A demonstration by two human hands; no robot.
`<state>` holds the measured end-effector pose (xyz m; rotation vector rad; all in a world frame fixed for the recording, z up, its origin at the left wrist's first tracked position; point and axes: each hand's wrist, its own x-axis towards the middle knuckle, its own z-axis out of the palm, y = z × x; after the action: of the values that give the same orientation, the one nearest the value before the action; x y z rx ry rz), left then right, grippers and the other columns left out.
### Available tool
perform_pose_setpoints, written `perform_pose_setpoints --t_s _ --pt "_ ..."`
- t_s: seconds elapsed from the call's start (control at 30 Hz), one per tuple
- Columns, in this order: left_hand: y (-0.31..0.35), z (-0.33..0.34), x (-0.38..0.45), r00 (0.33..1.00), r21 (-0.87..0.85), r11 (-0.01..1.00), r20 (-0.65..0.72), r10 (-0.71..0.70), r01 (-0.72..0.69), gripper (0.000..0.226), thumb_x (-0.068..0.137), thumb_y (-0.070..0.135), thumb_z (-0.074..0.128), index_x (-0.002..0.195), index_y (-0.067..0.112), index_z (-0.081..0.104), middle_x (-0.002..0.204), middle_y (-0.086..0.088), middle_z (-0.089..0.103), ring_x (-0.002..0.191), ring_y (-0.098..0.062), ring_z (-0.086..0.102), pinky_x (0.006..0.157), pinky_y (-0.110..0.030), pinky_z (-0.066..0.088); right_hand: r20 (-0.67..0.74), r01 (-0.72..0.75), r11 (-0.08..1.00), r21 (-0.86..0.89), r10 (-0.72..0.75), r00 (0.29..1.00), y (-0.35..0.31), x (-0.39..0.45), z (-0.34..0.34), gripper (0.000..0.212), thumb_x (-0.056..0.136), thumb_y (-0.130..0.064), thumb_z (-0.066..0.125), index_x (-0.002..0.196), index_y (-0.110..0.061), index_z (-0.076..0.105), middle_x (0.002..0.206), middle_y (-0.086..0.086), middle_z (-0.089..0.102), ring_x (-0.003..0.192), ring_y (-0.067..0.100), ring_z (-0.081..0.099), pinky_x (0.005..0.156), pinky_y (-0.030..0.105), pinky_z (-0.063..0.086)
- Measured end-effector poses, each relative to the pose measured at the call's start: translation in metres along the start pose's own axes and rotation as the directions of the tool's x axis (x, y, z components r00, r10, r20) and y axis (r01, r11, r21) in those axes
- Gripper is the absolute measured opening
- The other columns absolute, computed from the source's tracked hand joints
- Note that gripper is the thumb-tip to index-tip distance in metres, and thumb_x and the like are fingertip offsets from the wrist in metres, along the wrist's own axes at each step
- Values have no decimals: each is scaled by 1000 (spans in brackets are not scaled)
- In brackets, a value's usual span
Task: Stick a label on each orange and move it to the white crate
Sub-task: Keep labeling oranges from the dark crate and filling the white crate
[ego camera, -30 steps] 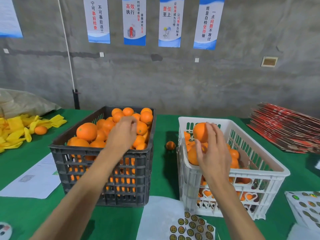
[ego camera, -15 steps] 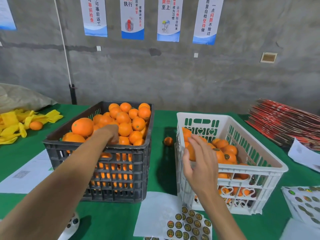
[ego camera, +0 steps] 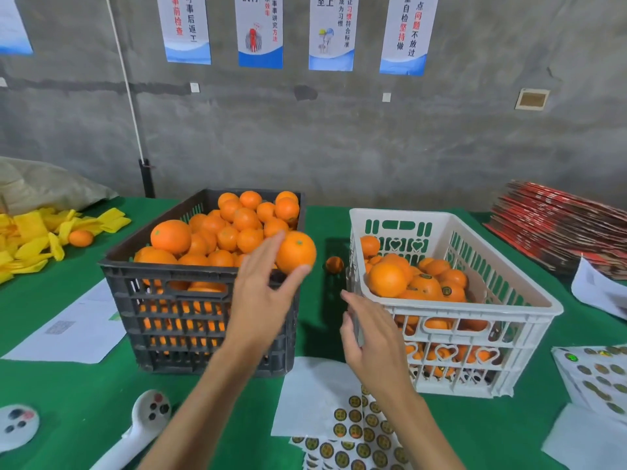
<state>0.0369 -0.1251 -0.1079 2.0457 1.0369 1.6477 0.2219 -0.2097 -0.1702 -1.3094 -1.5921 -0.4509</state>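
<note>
I see the left hand (ego camera: 261, 300) holding one orange (ego camera: 296, 252) with its thumb and fingertips, up over the near right corner of the black crate (ego camera: 190, 320) full of oranges. The right hand (ego camera: 369, 337) is just right of the black crate, fingers loose and a bit spread, holding nothing. The white crate (ego camera: 481, 320) stands right of the black crate, and the label sheets (ego camera: 353, 432) lie in front.

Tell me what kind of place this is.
Probably a fruit packing workshop: a black crate heaped with oranges beside a white crate of labelled ones, label sheets on the green table, and workplace quality posters on a bare concrete wall.
</note>
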Motion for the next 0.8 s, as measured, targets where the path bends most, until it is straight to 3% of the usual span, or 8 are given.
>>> perform_pose_setpoints --t_s 0.1,0.17,0.23,0.3,0.4,0.47,0.6,0.8 --pt "-4 19 -63 997 -45 999 65 30 -27 68 92 58 69 152 36 47 149 21 44 141 8 37 113 -11 32 141 -30 1000 1 30 990 6 -23 -3 36 92 1 65 126 -9 68 121 4 70 110 16 65 96 25 52" --pt "-10 31 -97 956 -115 973 240 -166 198 65 88 65 66 147 60 40 151 23 44 139 7 40 111 -15 37 317 -134 990 -31 137 939 13 -43 -2 32 95 -3 63 124 -15 69 117 1 70 107 17 66 92 29 53" --pt "-18 42 -121 862 -212 868 358 -358 449 59 88 59 71 137 69 40 148 22 49 130 8 51 102 -16 46 482 -300 948 -111 315 818 23 -61 0 31 100 -11 55 126 -21 68 119 -2 70 111 16 63 95 31 51" --pt "-30 54 -136 791 -291 749 378 -481 595 53 92 49 73 135 58 44 144 15 57 118 8 60 94 -17 52 571 -393 905 -161 410 711 33 -79 1 33 101 -18 51 129 -26 67 124 -5 69 115 13 61 99 30 49" --pt "-47 68 -153 691 -372 583 383 -613 723 46 98 36 68 139 33 46 143 -3 58 118 -12 66 98 -34 57 657 -437 889 -138 413 631 37 -102 1 30 100 -45 57 125 -33 68 128 -18 64 120 6 54 104 27 44" --pt "-56 74 -162 644 -428 492 371 -669 758 43 100 30 65 139 23 49 141 -11 58 120 -22 65 90 -32 59 690 -430 887 -169 419 591 36 -112 2 54 89 -73 56 127 -37 67 135 -28 53 126 -1 45 109 24 38" --pt "-61 79 -169 637 -437 483 347 -689 759 44 96 40 68 134 22 54 135 -12 63 120 -23 65 102 -44 55 682 -324 912 -250 403 610 35 -116 6 83 72 -95 47 134 -42 63 143 -32 44 134 -3 38 113 23 30" --pt "-64 81 -173 632 -429 480 362 -685 766 49 89 52 70 130 31 55 135 -8 63 123 -21 64 110 -46 51 662 -236 953 -188 301 686 33 -118 11 63 81 -84 52 121 -39 73 126 -32 51 117 -5 43 98 18 36"
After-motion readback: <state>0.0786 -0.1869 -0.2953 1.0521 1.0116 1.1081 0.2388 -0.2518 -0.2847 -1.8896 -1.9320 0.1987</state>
